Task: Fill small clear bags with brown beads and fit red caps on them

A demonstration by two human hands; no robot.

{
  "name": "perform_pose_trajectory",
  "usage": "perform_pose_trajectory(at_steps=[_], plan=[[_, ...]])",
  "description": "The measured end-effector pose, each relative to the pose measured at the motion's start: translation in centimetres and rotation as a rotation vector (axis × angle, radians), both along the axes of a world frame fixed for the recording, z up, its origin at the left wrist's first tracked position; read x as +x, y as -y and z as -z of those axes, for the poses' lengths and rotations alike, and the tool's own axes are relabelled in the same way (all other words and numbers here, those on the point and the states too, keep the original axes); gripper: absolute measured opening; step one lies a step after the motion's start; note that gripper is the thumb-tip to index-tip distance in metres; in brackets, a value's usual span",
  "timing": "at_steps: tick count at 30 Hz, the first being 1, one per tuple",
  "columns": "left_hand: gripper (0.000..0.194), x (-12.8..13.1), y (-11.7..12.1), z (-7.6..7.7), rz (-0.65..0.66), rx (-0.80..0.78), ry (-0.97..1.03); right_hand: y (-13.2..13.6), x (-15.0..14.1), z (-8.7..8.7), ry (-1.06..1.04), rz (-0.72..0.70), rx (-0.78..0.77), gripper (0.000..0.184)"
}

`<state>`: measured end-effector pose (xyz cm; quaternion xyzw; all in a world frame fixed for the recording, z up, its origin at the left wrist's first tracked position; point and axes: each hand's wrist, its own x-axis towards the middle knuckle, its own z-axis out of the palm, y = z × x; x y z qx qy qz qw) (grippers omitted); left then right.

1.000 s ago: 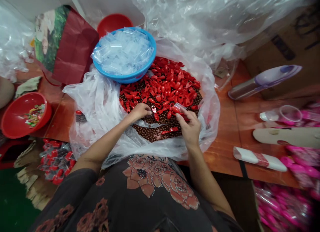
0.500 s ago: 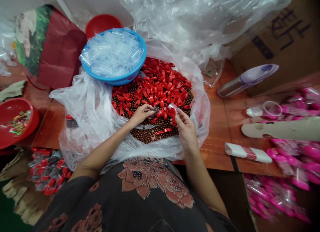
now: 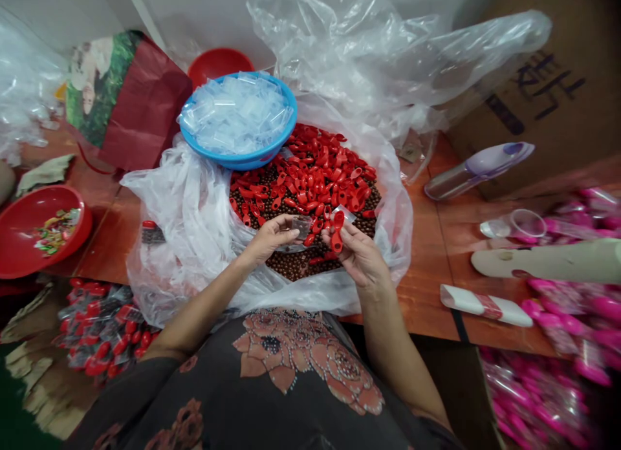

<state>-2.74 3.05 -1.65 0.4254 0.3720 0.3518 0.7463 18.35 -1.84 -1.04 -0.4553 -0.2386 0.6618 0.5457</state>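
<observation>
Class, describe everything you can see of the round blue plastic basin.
The round blue plastic-looking basin has a smooth, glossy wall and opens upward. It is heaped above its rim with clear plastic pieces, some catching the light. It sits beyond the crumpled translucent white bag's near folds, beside loose red plastic pieces; its underside is hidden. A red bowl shows behind it. Neither the left hand nor the right hand touches it.

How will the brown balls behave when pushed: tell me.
The brown balls are round and loose, so they would probably roll and spread. Their sheen suggests they may be slippery. The plastic bag bunched around them might keep some from rolling off.
</observation>
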Motion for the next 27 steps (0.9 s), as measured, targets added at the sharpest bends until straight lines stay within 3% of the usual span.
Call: perform_pose_trajectory(at_steps=[9,14,20,27], plan=[[0.044,-0.3,1.2,-0.1,-0.001,0.061,-0.066,-0.1,-1.1,-1.5,0.022,0.020,0.014,0.039],[0.046,-0.2,1.6,0.3,0.034,-0.002,-0.005,0.2,-1.2,-1.5,0.047,0.000,0.031,0.039],[0.046,0.2,2.1,0.6,0.063,-0.034,-0.020,0.1,-1.1,-1.7,0.133,0.071,0.079,0.044],[0.037,0.7,2.3,0.9,0.061,-0.052,-0.021,0.2,-1.1,-1.3,0.066,0.057,0.094,0.038]])
